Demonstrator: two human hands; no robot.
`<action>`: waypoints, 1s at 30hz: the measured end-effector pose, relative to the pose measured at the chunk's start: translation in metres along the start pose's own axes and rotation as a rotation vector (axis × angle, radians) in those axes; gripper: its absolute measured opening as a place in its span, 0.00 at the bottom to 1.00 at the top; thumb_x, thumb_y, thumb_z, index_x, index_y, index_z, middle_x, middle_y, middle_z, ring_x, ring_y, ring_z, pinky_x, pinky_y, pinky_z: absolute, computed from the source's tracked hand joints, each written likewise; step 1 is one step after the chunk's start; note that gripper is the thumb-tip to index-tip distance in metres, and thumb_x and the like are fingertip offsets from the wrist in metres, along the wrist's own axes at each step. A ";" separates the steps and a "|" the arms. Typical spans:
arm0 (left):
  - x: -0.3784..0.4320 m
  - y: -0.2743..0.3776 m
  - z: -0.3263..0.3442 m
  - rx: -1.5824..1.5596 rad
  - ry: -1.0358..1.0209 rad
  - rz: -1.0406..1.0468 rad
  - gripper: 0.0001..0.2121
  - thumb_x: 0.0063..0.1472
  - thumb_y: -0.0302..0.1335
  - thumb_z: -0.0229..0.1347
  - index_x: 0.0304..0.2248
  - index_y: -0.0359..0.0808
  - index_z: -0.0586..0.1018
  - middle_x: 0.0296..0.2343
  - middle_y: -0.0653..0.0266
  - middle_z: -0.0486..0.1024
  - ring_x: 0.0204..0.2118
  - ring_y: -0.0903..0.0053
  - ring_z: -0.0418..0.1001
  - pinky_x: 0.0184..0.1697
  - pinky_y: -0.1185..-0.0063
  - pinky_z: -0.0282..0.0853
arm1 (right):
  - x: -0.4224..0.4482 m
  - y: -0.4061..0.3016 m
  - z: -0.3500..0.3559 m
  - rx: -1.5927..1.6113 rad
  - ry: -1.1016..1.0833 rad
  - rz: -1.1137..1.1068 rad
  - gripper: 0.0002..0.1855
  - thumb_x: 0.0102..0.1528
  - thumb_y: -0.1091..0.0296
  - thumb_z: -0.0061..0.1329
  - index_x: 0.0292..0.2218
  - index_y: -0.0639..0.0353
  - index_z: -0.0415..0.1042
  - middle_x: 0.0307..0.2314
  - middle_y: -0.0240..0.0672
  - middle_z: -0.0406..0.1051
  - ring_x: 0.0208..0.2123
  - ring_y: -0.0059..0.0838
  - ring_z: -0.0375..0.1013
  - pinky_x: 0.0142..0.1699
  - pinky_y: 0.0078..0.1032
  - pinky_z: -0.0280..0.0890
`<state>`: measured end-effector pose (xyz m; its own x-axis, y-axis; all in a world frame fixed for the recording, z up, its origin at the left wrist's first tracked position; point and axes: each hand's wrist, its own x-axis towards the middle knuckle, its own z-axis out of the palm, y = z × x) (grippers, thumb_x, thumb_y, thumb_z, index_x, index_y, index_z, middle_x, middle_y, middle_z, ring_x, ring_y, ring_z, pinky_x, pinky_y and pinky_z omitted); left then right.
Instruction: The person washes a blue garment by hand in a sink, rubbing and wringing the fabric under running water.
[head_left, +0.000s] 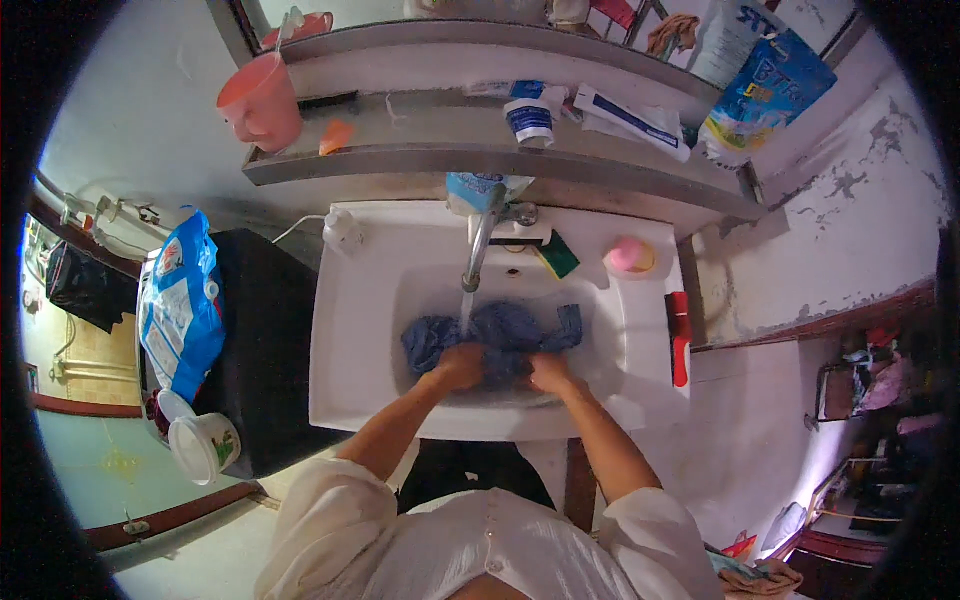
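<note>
A dark blue cloth garment (510, 326) lies wet in the basin of a white sink (360, 375). Water runs onto it from a metal faucet (484, 240). My left hand (459, 366) presses on the garment's near left part, fingers partly hidden in cloth and water. At its near right part is my right hand (549, 373), its fingertips also hidden against the cloth. Whether either hand grips the fabric cannot be made out.
On the sink's rim are a green and yellow sponge (557, 256), a pink soap (630, 256), a red brush (679, 337) and a white bottle (343, 231). A shelf (450, 159) above holds a pink mug (262, 105) and tubes. Left stands a blue packet (184, 307).
</note>
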<state>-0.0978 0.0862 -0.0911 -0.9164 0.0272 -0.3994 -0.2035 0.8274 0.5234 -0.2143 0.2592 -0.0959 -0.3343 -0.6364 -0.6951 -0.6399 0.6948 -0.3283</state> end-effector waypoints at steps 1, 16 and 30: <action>-0.009 0.015 -0.020 -0.112 0.155 -0.042 0.26 0.45 0.35 0.57 0.44 0.35 0.66 0.36 0.53 0.71 0.36 0.57 0.70 0.38 0.68 0.66 | -0.013 -0.011 -0.013 -0.012 -0.089 -0.041 0.39 0.45 0.56 0.51 0.55 0.49 0.48 0.50 0.40 0.55 0.50 0.37 0.57 0.52 0.29 0.54; -0.091 0.063 -0.164 -0.358 0.741 0.096 0.14 0.48 0.27 0.55 0.37 0.36 0.73 0.28 0.53 0.73 0.33 0.64 0.72 0.36 0.73 0.66 | -0.212 -0.076 -0.199 0.941 1.039 -0.500 0.08 0.43 0.66 0.54 0.27 0.58 0.72 0.24 0.26 0.71 0.27 0.19 0.67 0.37 0.20 0.61; -0.122 0.137 -0.282 -0.454 0.873 0.514 0.18 0.39 0.17 0.55 0.35 0.32 0.73 0.26 0.70 0.71 0.31 0.86 0.66 0.34 0.85 0.64 | -0.249 -0.046 -0.239 0.736 1.276 -0.367 0.19 0.39 0.63 0.59 0.34 0.58 0.71 0.30 0.30 0.71 0.33 0.25 0.67 0.43 0.23 0.60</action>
<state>-0.1107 0.0380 0.2411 -0.8198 -0.2442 0.5179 0.3266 0.5436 0.7732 -0.2674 0.3053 0.2450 -0.8421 -0.3932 0.3690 -0.4700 0.1997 -0.8598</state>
